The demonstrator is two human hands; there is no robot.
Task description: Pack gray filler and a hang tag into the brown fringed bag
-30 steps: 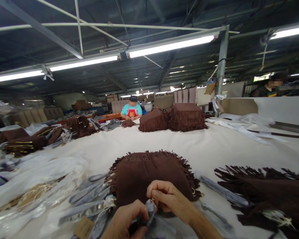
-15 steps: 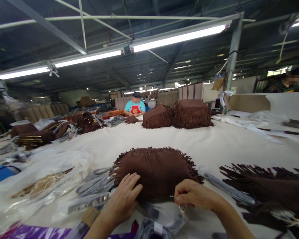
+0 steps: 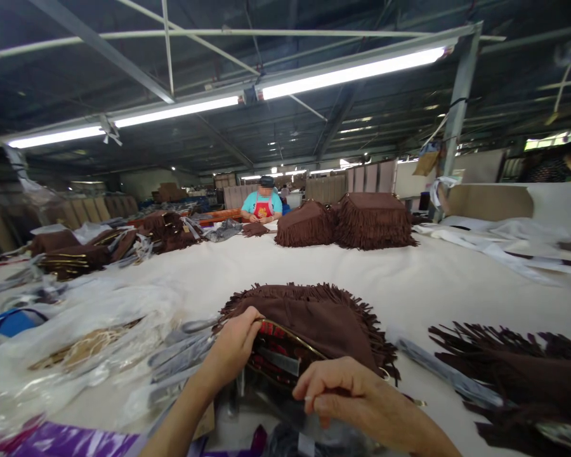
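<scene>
A brown fringed bag (image 3: 333, 320) lies on the table in front of me, its zipped mouth gaping toward me. Brass zipper teeth (image 3: 307, 346) run along the lifted edge, and a patterned lining with red shows inside. A pale flat strip (image 3: 280, 362) lies in the opening. My left hand (image 3: 233, 346) pinches the bag's upper edge at the left end of the mouth. Close in front of the right part of the opening is my right hand (image 3: 361, 390), fingers curled together. Something small and whitish shows at its fingertips, too small to name.
Clear plastic bags (image 3: 137, 336) and grey wrapped straps (image 3: 185, 349) lie to the left. Another fringed brown piece (image 3: 528, 374) is at the right. Stacked fringed bags (image 3: 374, 219) stand farther back, where a co-worker (image 3: 262, 202) in a red apron sits.
The bag's mouth has come open, with its upper edge raised. My left hand went from lying flat on the bag to gripping that edge. My right hand moved left and nearer.
</scene>
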